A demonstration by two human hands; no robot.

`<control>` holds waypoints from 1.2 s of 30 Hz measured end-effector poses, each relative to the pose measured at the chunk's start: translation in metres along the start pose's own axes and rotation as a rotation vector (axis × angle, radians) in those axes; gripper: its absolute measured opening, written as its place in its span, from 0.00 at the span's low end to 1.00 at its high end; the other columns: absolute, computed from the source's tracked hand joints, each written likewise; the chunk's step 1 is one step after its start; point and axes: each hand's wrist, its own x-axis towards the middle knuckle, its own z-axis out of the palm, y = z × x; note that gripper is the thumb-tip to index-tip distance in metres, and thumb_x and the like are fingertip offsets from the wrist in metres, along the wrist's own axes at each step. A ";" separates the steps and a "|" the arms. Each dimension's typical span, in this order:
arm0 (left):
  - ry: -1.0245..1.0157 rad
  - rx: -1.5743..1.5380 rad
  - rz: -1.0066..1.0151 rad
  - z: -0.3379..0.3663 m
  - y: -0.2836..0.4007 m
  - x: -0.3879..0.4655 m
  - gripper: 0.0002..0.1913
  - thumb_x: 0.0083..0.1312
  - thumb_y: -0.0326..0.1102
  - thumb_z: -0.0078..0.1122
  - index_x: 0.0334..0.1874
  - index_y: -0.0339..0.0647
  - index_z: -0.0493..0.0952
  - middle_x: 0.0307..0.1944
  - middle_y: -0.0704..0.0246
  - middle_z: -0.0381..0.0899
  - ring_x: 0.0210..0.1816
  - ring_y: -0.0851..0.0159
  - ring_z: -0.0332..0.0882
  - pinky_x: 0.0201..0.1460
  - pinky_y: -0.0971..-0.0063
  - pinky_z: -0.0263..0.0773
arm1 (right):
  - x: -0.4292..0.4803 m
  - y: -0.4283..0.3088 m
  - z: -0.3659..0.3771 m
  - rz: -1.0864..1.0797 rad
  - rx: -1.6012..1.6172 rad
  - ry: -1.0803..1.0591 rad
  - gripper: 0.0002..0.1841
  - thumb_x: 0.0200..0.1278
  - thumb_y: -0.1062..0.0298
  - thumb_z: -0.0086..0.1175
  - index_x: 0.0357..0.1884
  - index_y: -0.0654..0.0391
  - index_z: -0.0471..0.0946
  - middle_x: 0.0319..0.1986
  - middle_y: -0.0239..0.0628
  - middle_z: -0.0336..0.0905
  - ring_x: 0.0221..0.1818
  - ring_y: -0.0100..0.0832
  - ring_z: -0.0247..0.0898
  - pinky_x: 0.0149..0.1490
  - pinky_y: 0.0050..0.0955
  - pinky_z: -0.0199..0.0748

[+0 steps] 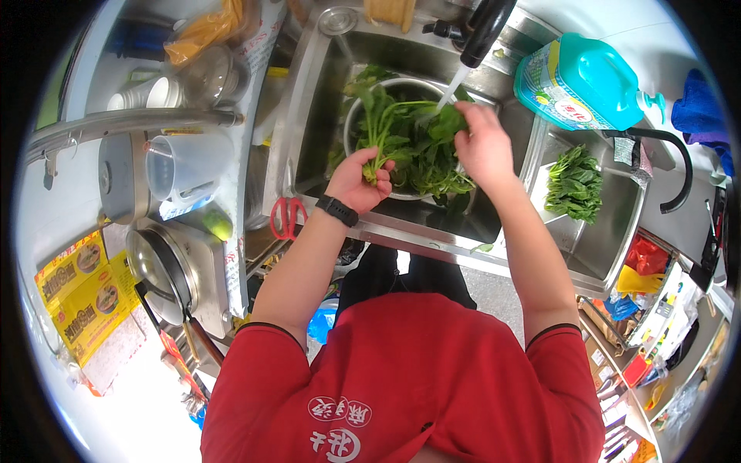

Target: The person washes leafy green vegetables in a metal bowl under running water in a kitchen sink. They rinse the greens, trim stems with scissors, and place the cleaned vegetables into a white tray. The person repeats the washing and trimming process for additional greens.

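Observation:
My left hand [363,180], with a black watch at the wrist, grips a bunch of leafy greens [379,124] by its root end. The leaves stretch over a round metal bowl [354,118] in the left sink basin. My right hand [485,139] is at the bowl's right side, its fingertips at a dark green leaf under the stream from a black faucet [480,40]. Whether those fingers pinch the leaf is unclear. More greens [431,168] fill the bowl. Another pile of greens [574,184] lies in the smaller right basin.
Red-handled scissors [285,219] rest on the sink's left rim. A teal detergent jug [584,84] stands behind the right basin, near a black curved spout [683,165]. Left of the sink are a clear plastic pitcher [173,168] and a lidded pan [159,272]. A metal drain strainer [337,21] sits at the back left corner.

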 end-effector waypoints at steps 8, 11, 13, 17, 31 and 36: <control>-0.005 0.065 -0.135 -0.004 -0.028 0.031 0.19 0.78 0.53 0.61 0.54 0.45 0.77 0.43 0.64 0.83 0.31 0.70 0.75 0.34 0.75 0.74 | -0.034 -0.001 0.033 -0.216 -0.212 -0.066 0.22 0.58 0.73 0.61 0.57 0.53 0.79 0.46 0.38 0.85 0.47 0.43 0.83 0.53 0.42 0.78; -0.129 0.081 -0.061 0.015 -0.044 0.048 0.22 0.78 0.60 0.57 0.54 0.48 0.80 0.47 0.67 0.85 0.40 0.66 0.81 0.44 0.68 0.79 | -0.043 -0.022 0.039 -0.376 -0.006 -0.161 0.21 0.56 0.71 0.63 0.55 0.52 0.80 0.47 0.38 0.85 0.48 0.43 0.82 0.55 0.42 0.78; -0.213 0.162 -0.069 0.026 -0.044 0.048 0.26 0.78 0.65 0.53 0.56 0.49 0.81 0.52 0.70 0.86 0.54 0.61 0.83 0.57 0.57 0.80 | -0.048 -0.027 0.037 -0.260 0.121 -0.180 0.23 0.57 0.75 0.63 0.57 0.55 0.80 0.50 0.41 0.85 0.49 0.46 0.82 0.59 0.41 0.78; -0.248 0.278 -0.038 0.049 -0.037 0.041 0.27 0.79 0.65 0.50 0.58 0.47 0.80 0.53 0.69 0.84 0.56 0.60 0.82 0.60 0.56 0.80 | -0.051 -0.020 0.029 0.186 0.650 -0.225 0.31 0.58 0.87 0.55 0.67 0.57 0.73 0.56 0.43 0.81 0.55 0.42 0.81 0.62 0.34 0.78; -0.118 0.608 0.033 0.092 -0.026 0.037 0.31 0.77 0.72 0.43 0.57 0.52 0.81 0.47 0.72 0.86 0.42 0.67 0.84 0.47 0.67 0.82 | -0.036 0.019 0.049 0.343 1.184 -0.064 0.27 0.63 0.88 0.59 0.64 0.58 0.72 0.41 0.32 0.77 0.44 0.26 0.79 0.51 0.27 0.82; -0.121 0.702 0.041 0.096 -0.019 0.040 0.26 0.78 0.66 0.51 0.56 0.50 0.79 0.45 0.74 0.86 0.42 0.69 0.84 0.44 0.70 0.82 | -0.026 0.028 0.047 0.312 1.115 -0.173 0.26 0.62 0.86 0.60 0.63 0.56 0.77 0.40 0.28 0.77 0.42 0.23 0.77 0.49 0.25 0.80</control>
